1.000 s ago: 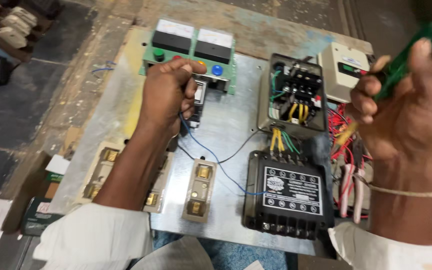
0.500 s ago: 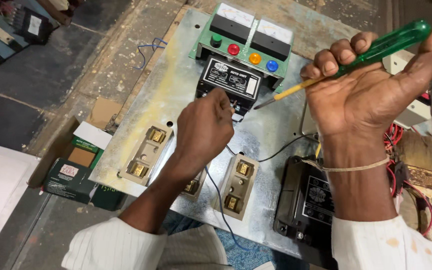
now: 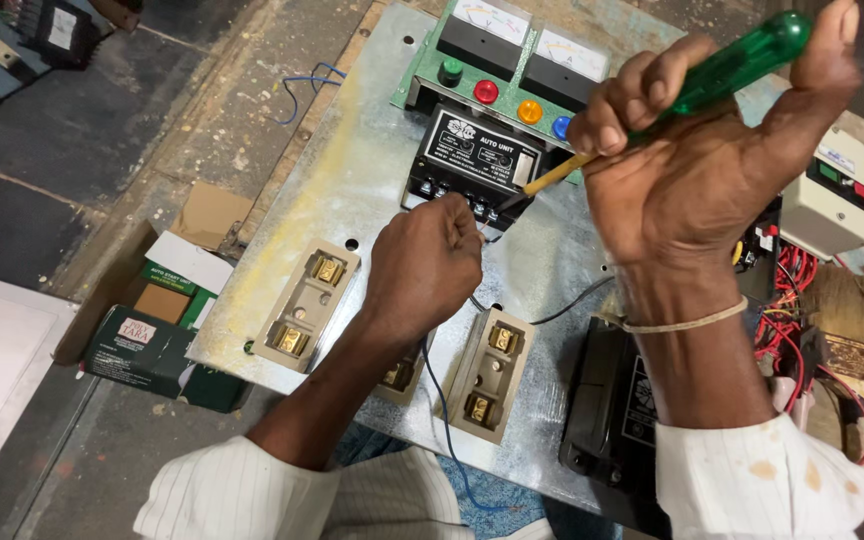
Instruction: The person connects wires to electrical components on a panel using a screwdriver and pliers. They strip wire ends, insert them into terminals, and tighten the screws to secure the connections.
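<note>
**sparky_q:** ok what's each hand doing here?

**panelguy:** right hand (image 3: 697, 165) is closed tight round a green-handled screwdriver (image 3: 737, 62), held up at about 1 o'clock, yellow shaft slanting down so the tip lands on the terminal row of the black control unit (image 3: 472, 160). Left hand (image 3: 424, 262) is a closed fist right at the unit's lower edge, pinching what looks like a thin dark wire (image 3: 562, 305), though I can't tell for sure since the fingers hide it

**sparky_q:** and the unit's where?

**panelguy:** near the 12 o'clock end of the metal plate (image 3: 352, 180), just under the green bracket

**sparky_q:** counts?

**panelguy:** two white-faced meters (image 3: 535, 38) on that bracket, four round buttons (image 3: 485, 91) below them (green, red, orange, blue). Three beige fuse holders (image 3: 307, 305) along the 6 o'clock edge, the middle one mostly under the left forearm. One black box (image 3: 612, 410) at 5 o'clock, one white switch box (image 3: 827, 195) at 3 o'clock with red wires (image 3: 797, 275) below it. One green carton (image 3: 157, 330) off the plate at 8 o'clock
</note>
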